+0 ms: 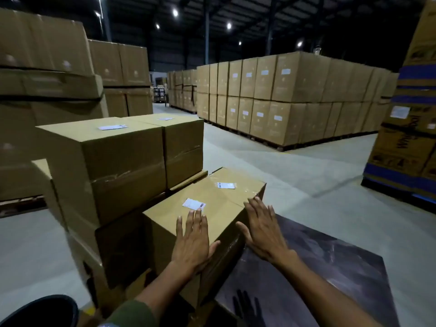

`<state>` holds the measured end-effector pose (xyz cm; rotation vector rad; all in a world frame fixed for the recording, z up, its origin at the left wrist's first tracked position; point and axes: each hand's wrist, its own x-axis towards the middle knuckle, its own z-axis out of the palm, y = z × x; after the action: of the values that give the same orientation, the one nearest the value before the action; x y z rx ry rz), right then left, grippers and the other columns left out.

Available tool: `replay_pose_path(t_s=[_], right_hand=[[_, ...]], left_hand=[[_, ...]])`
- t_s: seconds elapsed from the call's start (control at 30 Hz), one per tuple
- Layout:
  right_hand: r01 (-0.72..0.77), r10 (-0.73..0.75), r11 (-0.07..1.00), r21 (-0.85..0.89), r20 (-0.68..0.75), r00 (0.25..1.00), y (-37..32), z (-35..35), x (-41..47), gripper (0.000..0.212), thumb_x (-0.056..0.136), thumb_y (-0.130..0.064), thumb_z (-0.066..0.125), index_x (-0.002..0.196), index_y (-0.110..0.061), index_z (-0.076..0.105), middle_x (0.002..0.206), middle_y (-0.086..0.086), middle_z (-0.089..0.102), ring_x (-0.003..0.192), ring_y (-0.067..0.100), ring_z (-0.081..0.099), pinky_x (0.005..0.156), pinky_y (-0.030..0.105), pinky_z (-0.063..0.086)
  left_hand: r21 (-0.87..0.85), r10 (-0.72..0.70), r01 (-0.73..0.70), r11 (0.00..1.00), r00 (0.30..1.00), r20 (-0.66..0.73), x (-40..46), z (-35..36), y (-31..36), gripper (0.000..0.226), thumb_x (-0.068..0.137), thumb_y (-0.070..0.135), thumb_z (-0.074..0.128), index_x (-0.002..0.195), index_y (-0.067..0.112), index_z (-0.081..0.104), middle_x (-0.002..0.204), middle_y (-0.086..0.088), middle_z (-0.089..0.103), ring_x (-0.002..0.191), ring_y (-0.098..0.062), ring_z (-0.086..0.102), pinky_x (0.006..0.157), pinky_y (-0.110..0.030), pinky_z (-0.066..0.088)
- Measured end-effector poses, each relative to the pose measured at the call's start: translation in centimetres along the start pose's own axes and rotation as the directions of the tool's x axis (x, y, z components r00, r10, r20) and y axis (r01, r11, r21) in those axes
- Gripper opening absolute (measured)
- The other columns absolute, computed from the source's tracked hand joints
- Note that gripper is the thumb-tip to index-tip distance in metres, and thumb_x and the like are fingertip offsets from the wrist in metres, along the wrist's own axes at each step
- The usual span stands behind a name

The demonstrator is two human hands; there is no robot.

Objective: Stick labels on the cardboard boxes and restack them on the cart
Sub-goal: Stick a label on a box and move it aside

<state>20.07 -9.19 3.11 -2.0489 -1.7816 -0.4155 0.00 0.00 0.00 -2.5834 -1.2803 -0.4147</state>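
A cardboard box [219,215] lies in front of me with two white labels on its top, one near [194,204] and one far [226,185]. My left hand [192,241] lies flat on the box's near top edge, fingers straight, thumb over the corner. My right hand [263,226] rests with spread fingers against the box's right edge. To the left stands a stack of cardboard boxes; its two upper boxes [106,161] [182,147] each carry a white label on top. The dark cart deck [330,279] stretches out at the lower right, under my right arm.
Tall pallet stacks of cardboard boxes stand at the left [47,79], the centre back [295,97] and the right edge [410,114]. Grey concrete floor [283,166] runs between them. A dark round object [42,312] sits at the lower left corner.
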Motion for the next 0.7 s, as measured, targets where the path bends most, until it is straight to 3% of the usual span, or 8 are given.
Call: replay_pose_path(t_s=[0.1, 0.27, 0.4, 0.53, 0.7], right_hand=[[-0.027, 0.027, 1.000, -0.002, -0.002, 1.000, 0.4, 0.3, 0.0, 0.073, 0.095, -0.062, 0.020, 0.150, -0.016, 0.031, 0.159, 0.006, 0.028, 0.150, 0.021, 0.012, 0.121, 0.044, 0.002], [-0.022, 0.023, 1.000, -0.019, 0.043, 0.999, 0.4, 1.8, 0.4, 0.073, 0.094, -0.063, 0.017, 0.149, -0.017, 0.033, 0.157, 0.005, 0.032, 0.150, 0.021, 0.014, 0.123, 0.046, 0.006], [-0.032, 0.031, 0.999, 0.010, 0.102, 0.994, -0.2, 3.3, 1.3, 0.075, 0.093, -0.065, 0.013, 0.150, -0.020, 0.030, 0.158, 0.002, 0.028, 0.150, 0.018, 0.012, 0.123, 0.047, 0.003], [-0.033, 0.022, 0.997, 0.064, 0.163, 0.986, -0.8, 4.7, 2.1, 0.074, 0.092, -0.065, 0.013, 0.151, -0.023, 0.028, 0.160, -0.001, 0.025, 0.151, 0.016, 0.009, 0.122, 0.047, 0.003], [-0.017, -0.028, 0.988, 0.155, 0.281, 0.959, -1.4, 5.9, 3.1, 0.060, 0.100, -0.056, 0.031, 0.153, -0.029, 0.025, 0.163, -0.008, 0.013, 0.151, 0.018, -0.001, 0.120, 0.053, 0.008]], left_hand=[[0.033, -0.026, 0.022, 0.999, 0.991, 0.128, -0.4, 1.4, -0.1, 0.089, 0.093, 0.067, 0.014, 0.154, 0.003, -0.001, 0.162, -0.019, -0.007, 0.149, -0.035, -0.012, 0.113, -0.060, -0.016], [-0.018, 0.000, 0.002, 1.000, 0.995, 0.100, -1.7, 3.7, -1.2, 0.078, 0.098, 0.059, 0.024, 0.155, 0.008, 0.009, 0.163, -0.016, 0.003, 0.150, -0.033, -0.002, 0.109, -0.056, -0.022], [-0.066, 0.063, -0.056, 0.996, 0.991, 0.119, -3.6, 4.2, -2.9, 0.077, 0.091, 0.059, 0.026, 0.145, 0.008, 0.040, 0.154, -0.015, 0.036, 0.143, -0.034, 0.031, 0.111, -0.061, -0.001], [-0.059, 0.125, -0.123, 0.991, 0.991, 0.048, -5.3, 4.7, -4.8, 0.074, 0.090, 0.060, 0.033, 0.145, 0.011, 0.041, 0.154, -0.011, 0.037, 0.143, -0.031, 0.032, 0.108, -0.067, 0.005], [-0.074, 0.124, -0.121, 0.990, 0.992, 0.034, -6.4, 4.8, -5.2, 0.075, 0.090, 0.060, 0.036, 0.149, 0.014, 0.032, 0.159, -0.009, 0.029, 0.146, -0.031, 0.026, 0.109, -0.062, 0.001]])
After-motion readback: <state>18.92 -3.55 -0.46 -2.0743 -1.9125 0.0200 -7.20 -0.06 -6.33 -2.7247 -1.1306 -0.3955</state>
